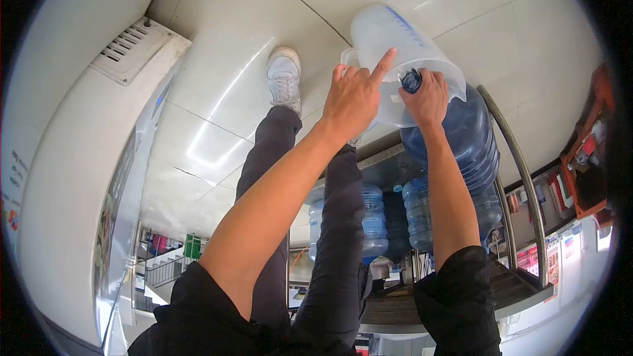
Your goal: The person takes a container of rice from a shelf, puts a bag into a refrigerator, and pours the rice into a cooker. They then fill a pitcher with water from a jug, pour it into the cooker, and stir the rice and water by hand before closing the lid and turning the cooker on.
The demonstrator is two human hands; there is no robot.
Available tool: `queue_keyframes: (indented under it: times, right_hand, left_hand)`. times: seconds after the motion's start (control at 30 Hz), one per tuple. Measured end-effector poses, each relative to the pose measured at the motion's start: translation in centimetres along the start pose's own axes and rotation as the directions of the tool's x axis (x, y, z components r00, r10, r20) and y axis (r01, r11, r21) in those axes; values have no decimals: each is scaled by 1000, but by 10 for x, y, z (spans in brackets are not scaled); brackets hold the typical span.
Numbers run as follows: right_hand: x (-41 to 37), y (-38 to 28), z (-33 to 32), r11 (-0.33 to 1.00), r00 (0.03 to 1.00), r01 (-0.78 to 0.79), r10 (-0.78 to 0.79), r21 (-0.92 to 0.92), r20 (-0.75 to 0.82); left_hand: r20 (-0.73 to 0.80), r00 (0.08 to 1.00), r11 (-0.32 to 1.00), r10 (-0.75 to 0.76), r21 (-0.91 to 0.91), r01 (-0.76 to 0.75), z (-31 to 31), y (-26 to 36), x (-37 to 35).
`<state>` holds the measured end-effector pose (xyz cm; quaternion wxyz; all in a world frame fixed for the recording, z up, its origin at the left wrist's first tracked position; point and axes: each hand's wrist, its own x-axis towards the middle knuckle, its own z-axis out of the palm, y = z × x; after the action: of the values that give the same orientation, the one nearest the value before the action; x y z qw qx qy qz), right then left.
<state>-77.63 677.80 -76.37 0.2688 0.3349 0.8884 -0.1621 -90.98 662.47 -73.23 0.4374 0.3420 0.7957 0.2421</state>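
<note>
Head view: we see two bare hands over one translucent plastic measuring pitcher [395,34], lying tilted with its wide round mouth towards us and blue graduation marks up the wall. It sits ahead of us, above the glossy pale tile floor [231,59].

Left hand [354,100]: index finger straight out across the pitcher, other fingers bent near its looped handle [350,57]. We can't tell if they grip it.

Right hand [427,97]: fingers and thumb closed around one dark, crinkled, shiny item [411,80] at the pitcher mouth.

Just beside the pitcher: one big blue translucent, ribbed water jug [465,138]. Below it we count at least three more blue ribbed ones, partly hidden. Right of those, two round-section metal rails [521,158]. Left side: one smooth white cabinet [72,171] with one slotted vent. One white lace-up sneaker [284,76] shows clearly.
</note>
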Motion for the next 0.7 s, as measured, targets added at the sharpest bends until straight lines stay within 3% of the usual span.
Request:
queue_keyframes:
  times: [0.37,0.47,0.57,0.7]
  right_hand:
    - [2,4,6,999,999,23,-22,23,-23]
    - [2,5,6,998,999,29,-27,47,-37]
    - [2,6,6,998,998,41,-38,56,-56]
    - [2,7,3,995,997,56,-51,87,-53]
  left_hand:
    - [-14,1000,1000,8,-16,-8,-5,-1,2]
    - [111,992,997,-63,-30,66,-9,0,10]
    - [304,927,959,-222,-103,264,-15,-1,28]
    - [320,895,948,-310,29,317,-10,9,44]
